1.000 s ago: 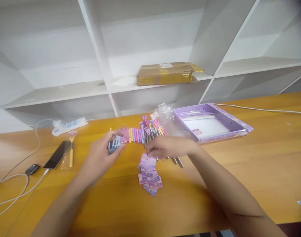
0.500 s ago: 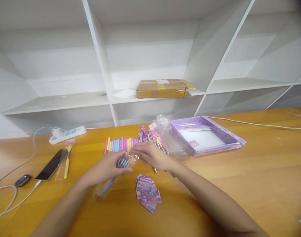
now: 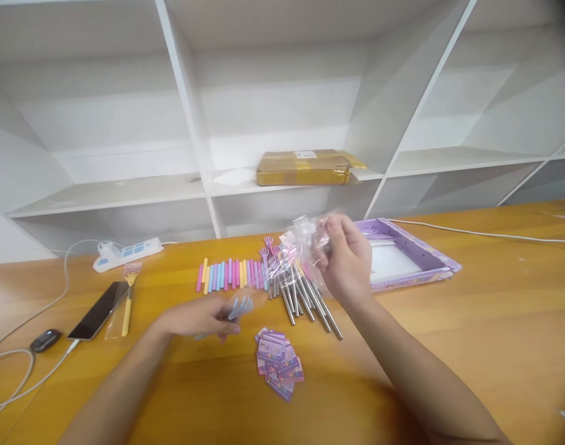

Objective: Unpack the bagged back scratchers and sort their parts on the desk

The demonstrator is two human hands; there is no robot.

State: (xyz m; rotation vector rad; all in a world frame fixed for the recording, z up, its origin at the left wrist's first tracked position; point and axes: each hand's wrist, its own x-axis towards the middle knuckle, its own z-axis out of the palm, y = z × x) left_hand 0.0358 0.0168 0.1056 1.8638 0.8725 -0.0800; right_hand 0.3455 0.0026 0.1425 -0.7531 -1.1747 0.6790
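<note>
My left hand (image 3: 203,318) is closed around a light-blue back scratcher (image 3: 240,307), whose hand-shaped head sticks out past my fingers, blurred. My right hand (image 3: 347,256) is raised over the clear plastic bags (image 3: 305,238), its fingers curled on thin clear plastic. Below it lies a heap of back scratcher rods (image 3: 305,300) in bare metal, with pink, purple and yellow hand-shaped heads. Coloured handle tubes (image 3: 231,274) stand in a row left of the heap. A loose stack of small purple cards (image 3: 277,361) lies in front of my hands.
A purple open box (image 3: 416,259) sits at the right, partly behind my right hand. At the left are a bagged yellow back scratcher (image 3: 127,312), a phone (image 3: 99,311), a black mouse (image 3: 46,340), cables and a power strip (image 3: 129,252). A taped carton (image 3: 305,168) rests on the shelf.
My right hand has moved up and right, away from my left hand, to the plastic bags. The blue back scratcher has stayed in my left hand and its head now points right.
</note>
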